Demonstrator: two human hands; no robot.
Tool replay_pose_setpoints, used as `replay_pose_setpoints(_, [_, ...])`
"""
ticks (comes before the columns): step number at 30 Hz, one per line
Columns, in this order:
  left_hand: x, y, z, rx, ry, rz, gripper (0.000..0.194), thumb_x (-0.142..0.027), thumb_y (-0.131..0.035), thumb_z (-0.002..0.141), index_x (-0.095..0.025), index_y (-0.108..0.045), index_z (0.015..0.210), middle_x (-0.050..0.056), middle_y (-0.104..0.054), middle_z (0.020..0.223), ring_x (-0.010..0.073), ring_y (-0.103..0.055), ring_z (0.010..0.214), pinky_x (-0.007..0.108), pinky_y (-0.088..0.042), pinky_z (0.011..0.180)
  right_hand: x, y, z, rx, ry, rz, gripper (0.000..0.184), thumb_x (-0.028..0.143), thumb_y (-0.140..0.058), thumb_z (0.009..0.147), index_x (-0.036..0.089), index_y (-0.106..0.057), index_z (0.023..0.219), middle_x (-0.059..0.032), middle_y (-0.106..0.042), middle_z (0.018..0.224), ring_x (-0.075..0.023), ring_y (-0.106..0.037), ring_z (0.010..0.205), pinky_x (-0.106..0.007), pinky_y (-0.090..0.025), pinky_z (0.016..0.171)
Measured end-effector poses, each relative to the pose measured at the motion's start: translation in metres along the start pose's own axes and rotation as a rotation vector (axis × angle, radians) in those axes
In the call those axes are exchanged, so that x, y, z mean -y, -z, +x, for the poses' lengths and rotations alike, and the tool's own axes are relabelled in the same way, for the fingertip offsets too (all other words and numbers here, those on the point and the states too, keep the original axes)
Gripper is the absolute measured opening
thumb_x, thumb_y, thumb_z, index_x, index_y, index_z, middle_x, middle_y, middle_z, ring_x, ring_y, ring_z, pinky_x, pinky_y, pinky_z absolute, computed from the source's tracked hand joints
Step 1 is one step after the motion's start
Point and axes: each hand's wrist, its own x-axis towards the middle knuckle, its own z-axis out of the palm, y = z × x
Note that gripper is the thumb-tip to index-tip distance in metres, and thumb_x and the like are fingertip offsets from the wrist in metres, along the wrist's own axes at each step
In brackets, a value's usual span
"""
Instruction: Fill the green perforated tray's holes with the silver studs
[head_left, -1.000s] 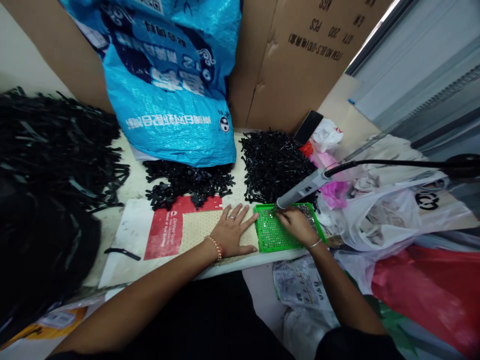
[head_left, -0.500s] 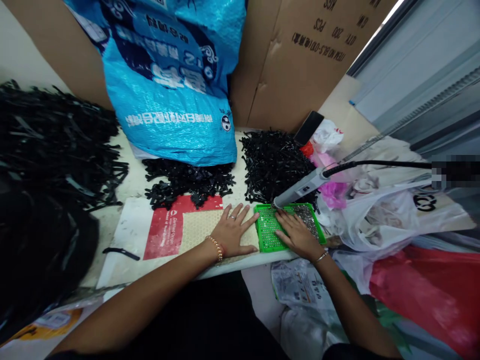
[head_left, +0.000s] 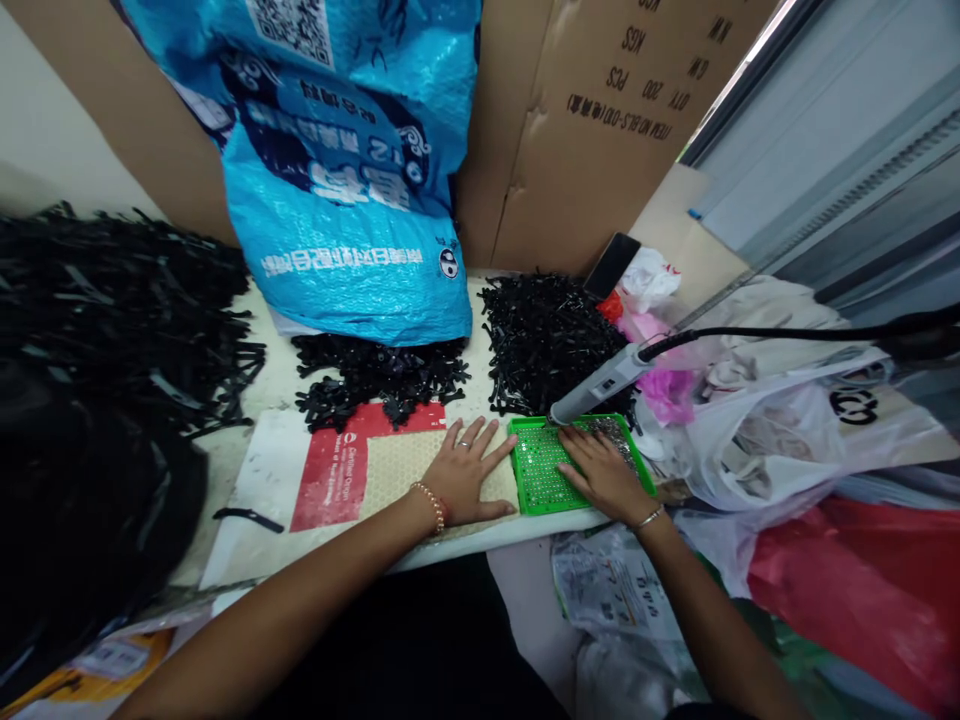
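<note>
A green perforated tray (head_left: pixel 541 470) with small metal screws lies at the table's front edge. My right hand (head_left: pixel 602 472) rests flat on it, fingers stretched over the screws, holding nothing. A grey corded power screwdriver (head_left: pixel 600 381) hangs just above the tray's far edge, its tip near my right fingertips. My left hand (head_left: pixel 464 468) lies flat with fingers spread on a beige mat (head_left: pixel 394 462), its fingertips touching the tray's left rim.
Piles of black plastic parts lie behind the tray (head_left: pixel 547 335), mid-table (head_left: pixel 379 370) and in a large heap at left (head_left: pixel 112 300). A blue woven sack (head_left: pixel 349 170) leans on cardboard boxes (head_left: pixel 600 120). Plastic bags (head_left: pixel 750 420) crowd the right side.
My right hand went from a pinch near the screwdriver tip to lying flat on the tray. The left hand stayed put. The view shifted slightly.
</note>
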Motion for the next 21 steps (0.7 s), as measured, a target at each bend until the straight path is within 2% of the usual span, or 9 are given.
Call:
replay_pose_setpoints(3, [-0.001, 0.000, 0.000, 0.000, 0.000, 0.015, 0.100, -0.084, -0.047, 0.080, -0.028, -0.022, 0.159, 0.016, -0.023, 0.162, 0.0391, -0.019, 0.149, 0.060, -0.007, 0.117, 0.017, 0.003, 0.004, 0.003, 0.000, 0.028, 0.056, 0.046, -0.030, 0.106, 0.017, -0.036, 0.153, -0.0124, -0.038, 0.156, -0.0282, -0.036, 0.143, -0.056, -0.029, 0.117])
replay_pose_setpoints(7, [-0.002, 0.002, 0.000, 0.023, 0.013, 0.037, 0.102, -0.084, -0.049, 0.078, -0.027, -0.023, 0.159, 0.017, -0.023, 0.162, 0.0393, -0.020, 0.148, 0.060, -0.009, 0.117, 0.046, 0.003, 0.015, 0.033, 0.153, 0.092, 0.054, 0.044, -0.030, 0.106, 0.023, -0.031, 0.155, -0.0075, -0.032, 0.159, -0.0244, -0.032, 0.146, -0.052, -0.030, 0.117])
replay_pose_setpoints(9, [-0.003, 0.002, 0.001, 0.018, 0.009, 0.040, 0.101, -0.084, -0.048, 0.079, -0.027, -0.023, 0.159, 0.016, -0.023, 0.162, 0.0388, -0.021, 0.148, 0.059, -0.009, 0.118, 0.043, 0.001, 0.008, 0.028, 0.137, 0.082, 0.054, 0.045, -0.032, 0.106, 0.023, -0.030, 0.156, -0.0078, -0.032, 0.159, -0.0248, -0.033, 0.145, -0.052, -0.031, 0.117])
replay_pose_setpoints(13, [-0.002, 0.002, 0.000, 0.003, 0.007, 0.040, 0.101, -0.085, -0.047, 0.079, -0.028, -0.023, 0.158, 0.016, -0.024, 0.162, 0.0385, -0.021, 0.148, 0.060, -0.009, 0.117, 0.015, -0.002, -0.015, -0.003, -0.021, 0.014, 0.056, 0.046, -0.034, 0.105, 0.020, -0.034, 0.154, -0.0118, -0.038, 0.156, -0.0283, -0.038, 0.143, -0.055, -0.033, 0.115])
replay_pose_setpoints(15, [-0.002, 0.001, 0.000, 0.008, 0.007, 0.039, 0.100, -0.085, -0.047, 0.079, -0.028, -0.023, 0.158, 0.017, -0.023, 0.162, 0.0387, -0.020, 0.148, 0.060, -0.009, 0.117, 0.011, 0.001, -0.016, -0.018, -0.031, 0.005, 0.054, 0.045, -0.034, 0.105, 0.020, -0.036, 0.153, -0.0121, -0.039, 0.155, -0.0285, -0.039, 0.142, -0.055, -0.033, 0.115])
replay_pose_setpoints(21, [-0.003, 0.003, 0.001, 0.017, 0.004, 0.044, 0.101, -0.084, -0.047, 0.079, -0.027, -0.023, 0.159, 0.017, -0.024, 0.162, 0.0399, -0.022, 0.148, 0.061, -0.010, 0.117, 0.051, 0.007, 0.031, -0.011, 0.177, 0.055, 0.050, 0.032, -0.037, 0.104, 0.014, -0.038, 0.151, -0.0117, -0.037, 0.157, -0.0245, -0.038, 0.142, -0.047, -0.035, 0.116])
